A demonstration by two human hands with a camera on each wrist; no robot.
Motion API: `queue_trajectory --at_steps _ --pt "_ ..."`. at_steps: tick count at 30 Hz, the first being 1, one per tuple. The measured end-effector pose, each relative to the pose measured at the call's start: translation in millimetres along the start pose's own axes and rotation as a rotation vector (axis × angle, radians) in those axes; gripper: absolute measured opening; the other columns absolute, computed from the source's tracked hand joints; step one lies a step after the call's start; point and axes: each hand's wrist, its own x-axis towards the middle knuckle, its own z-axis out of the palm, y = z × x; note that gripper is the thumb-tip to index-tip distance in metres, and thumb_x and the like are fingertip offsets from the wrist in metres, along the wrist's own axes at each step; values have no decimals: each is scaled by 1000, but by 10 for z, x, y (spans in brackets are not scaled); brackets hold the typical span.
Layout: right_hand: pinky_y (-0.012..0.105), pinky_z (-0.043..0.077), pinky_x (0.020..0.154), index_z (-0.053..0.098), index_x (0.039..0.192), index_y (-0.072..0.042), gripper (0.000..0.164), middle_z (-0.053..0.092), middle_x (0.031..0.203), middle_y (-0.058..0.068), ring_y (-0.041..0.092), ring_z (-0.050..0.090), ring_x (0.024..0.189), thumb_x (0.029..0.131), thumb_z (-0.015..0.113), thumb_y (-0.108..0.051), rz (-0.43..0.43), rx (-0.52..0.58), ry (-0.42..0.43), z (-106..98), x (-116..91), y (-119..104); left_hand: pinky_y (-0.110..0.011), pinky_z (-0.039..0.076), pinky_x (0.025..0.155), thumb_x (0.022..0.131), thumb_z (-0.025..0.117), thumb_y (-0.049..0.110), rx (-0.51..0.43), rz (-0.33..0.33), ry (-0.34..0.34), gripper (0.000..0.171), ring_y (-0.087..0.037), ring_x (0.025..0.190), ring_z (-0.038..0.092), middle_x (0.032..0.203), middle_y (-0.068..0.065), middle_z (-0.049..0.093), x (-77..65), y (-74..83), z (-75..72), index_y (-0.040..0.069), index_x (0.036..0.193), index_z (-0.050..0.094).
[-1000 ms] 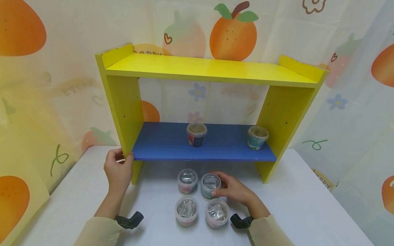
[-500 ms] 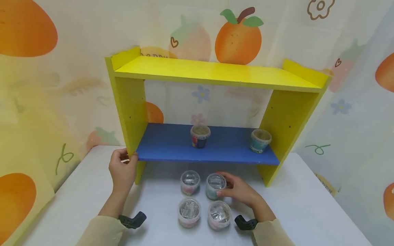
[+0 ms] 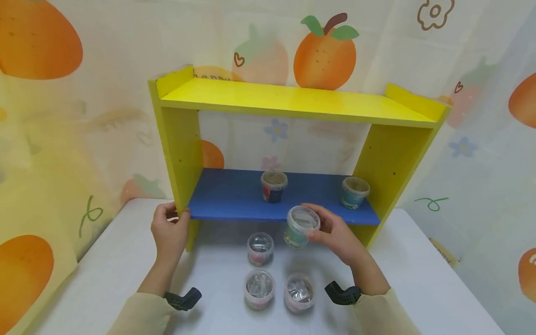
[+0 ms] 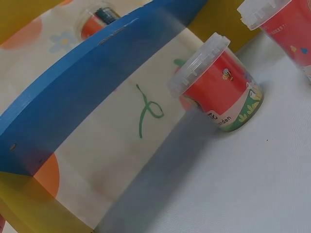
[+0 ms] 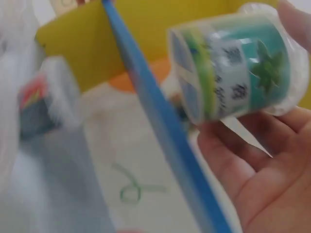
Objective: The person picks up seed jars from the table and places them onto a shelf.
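Observation:
My right hand (image 3: 337,235) grips a small teal plastic tub (image 3: 298,229) with a clear lid, lifted off the table just in front of the blue shelf board (image 3: 226,197). In the right wrist view the teal tub (image 5: 233,68) lies sideways between thumb and fingers, its label showing a green leaf. My left hand (image 3: 170,232) holds the front edge of the yellow shelf's left side panel (image 3: 177,153), thumb in front; its other fingers are partly hidden behind the panel. On the blue board stand a red and dark blue tub (image 3: 274,187) and a teal tub (image 3: 354,193).
Below the board, several lidded tubs stand on the white table: a back one (image 3: 260,249), a front left one (image 3: 258,289) and a front right one (image 3: 299,293). The yellow top board (image 3: 284,98) spans above. A fruit-print curtain (image 3: 100,116) hangs behind.
My right hand has lifted the teal tub from the table and raised it toward the front edge of the blue board. The left hand keeps its hold on the side panel.

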Motion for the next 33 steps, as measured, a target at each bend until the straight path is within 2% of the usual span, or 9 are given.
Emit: queue_trajectory --at_steps 4,7,11,15,20,26,33 --pt "29 53 92 44 147 -12 62 55 136 13 20 60 114 90 69 -17 -36 -12 26 176 211 -214 -8 43 66 87 68 7 10 0 1 24 -2 80 53 95 -11 63 10 -1 -6 -5 107 60" --pt "33 54 92 44 147 -15 65 56 135 12 24 60 116 89 71 -18 -56 -22 14 352 396 -332 -8 43 66 87 68 7 5 -3 -3 25 -3 80 53 96 -12 63 13 -1 -13 -5 107 59" --pt "38 54 94 41 150 -15 69 58 135 10 26 61 118 89 72 -18 -31 -77 -15 614 663 -423 -8 44 67 88 67 8 -3 -7 -6 24 -5 81 53 96 -11 62 14 2 -18 -5 107 59" --pt "37 54 92 38 151 -14 71 57 136 9 25 61 119 91 71 -29 68 -175 -26 818 904 -400 -9 44 67 88 67 9 -6 -16 -9 24 -4 82 53 95 -10 61 4 2 -14 -5 107 59" --pt "39 55 89 39 151 -20 73 53 142 4 25 60 121 89 69 -45 149 -268 -6 924 1125 -312 -8 43 67 88 67 8 -13 -26 -11 24 -4 82 53 95 -8 61 -4 13 -6 -4 106 59" --pt "43 53 91 38 151 -19 76 52 144 4 25 58 120 88 67 -51 131 -311 38 1020 1375 -240 -10 44 66 87 67 7 -21 -22 -6 24 -4 82 53 94 -7 61 2 24 0 -4 106 60" --pt "43 49 100 45 147 -20 73 55 141 2 23 55 126 87 70 -51 108 -326 89 1314 1666 -203 -10 44 69 90 66 12 -12 -50 -11 26 -6 85 53 98 -9 61 -17 17 9 -4 109 59"
